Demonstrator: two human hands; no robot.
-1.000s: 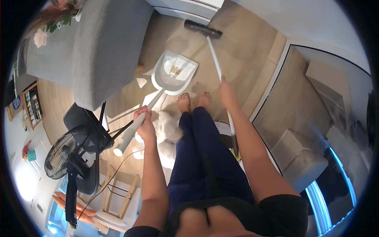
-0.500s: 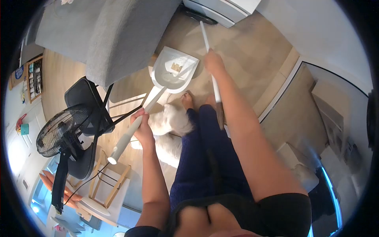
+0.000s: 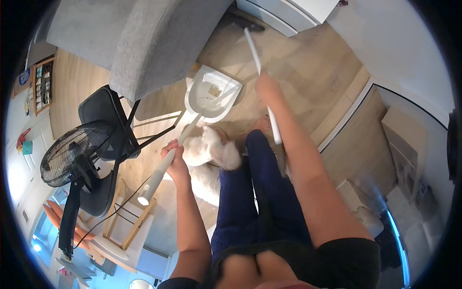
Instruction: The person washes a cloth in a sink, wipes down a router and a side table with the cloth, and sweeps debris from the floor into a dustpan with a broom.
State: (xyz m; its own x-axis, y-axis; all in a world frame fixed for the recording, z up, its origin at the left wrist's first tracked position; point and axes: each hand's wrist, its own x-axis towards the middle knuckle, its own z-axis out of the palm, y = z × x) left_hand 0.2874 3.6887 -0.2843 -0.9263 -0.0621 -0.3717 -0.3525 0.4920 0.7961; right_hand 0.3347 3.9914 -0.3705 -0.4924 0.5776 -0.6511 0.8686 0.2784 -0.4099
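Note:
My left hand [image 3: 175, 155] is closed around the pale handle of a long-handled dustpan [image 3: 203, 110]. The white pan rests on the wooden floor, tilted slightly, with some brownish debris inside. My right hand [image 3: 267, 86] grips the white stick of a broom [image 3: 254, 52]. The broom's dark head [image 3: 246, 22] is on the floor between the grey sofa and the white drawers, somewhat blurred. A fluffy white animal [image 3: 211, 149] is beside my legs, just below the pan.
The grey sofa [image 3: 149, 48] stands at upper left and the white drawers [image 3: 276, 17] at the top. A black fan [image 3: 72, 154] and a black folding chair [image 3: 103, 115] are at left. At right, a mirror [image 3: 365, 130] leans by the wall.
The broom head has moved from the open floor to the gap between sofa and drawers. My right hand went up and forward with it, then slightly back. The animal has shifted towards my legs.

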